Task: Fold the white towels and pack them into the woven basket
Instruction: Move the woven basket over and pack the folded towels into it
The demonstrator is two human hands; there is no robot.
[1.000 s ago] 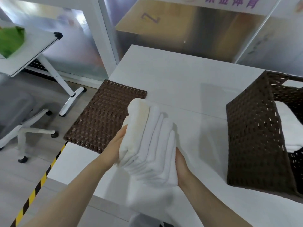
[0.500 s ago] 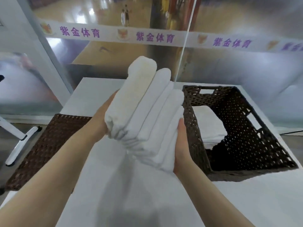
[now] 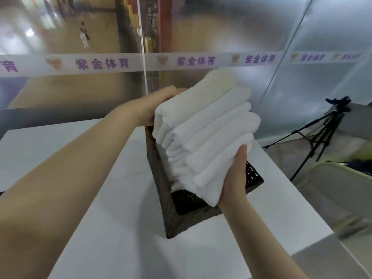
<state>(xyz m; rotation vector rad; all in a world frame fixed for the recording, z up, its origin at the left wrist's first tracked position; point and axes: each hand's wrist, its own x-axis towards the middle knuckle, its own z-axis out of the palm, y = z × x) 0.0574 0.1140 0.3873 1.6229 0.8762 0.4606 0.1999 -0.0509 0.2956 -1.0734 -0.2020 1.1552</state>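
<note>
White tabletop in a room with frosted glass walls carries the job. Left hand presses flat against the far-left side of a stack of folded white terry towels; right hand cups the near-right underside, thumb up against the cloth. Both hands clamp the stack between them, tilted, held in the air directly above the dark brown woven basket, which sits on the table. Folding looks done for this batch; judged remaining: lower the stack in, release. Basket contents are mostly hidden by the stack, so fill level is unclear, and whether more towels wait elsewhere can't be told. Basket opening looks snug for the stack, so near wall and rim could snag a corner. Black camera tripod stands on the floor well off to the right, not in the path.
</note>
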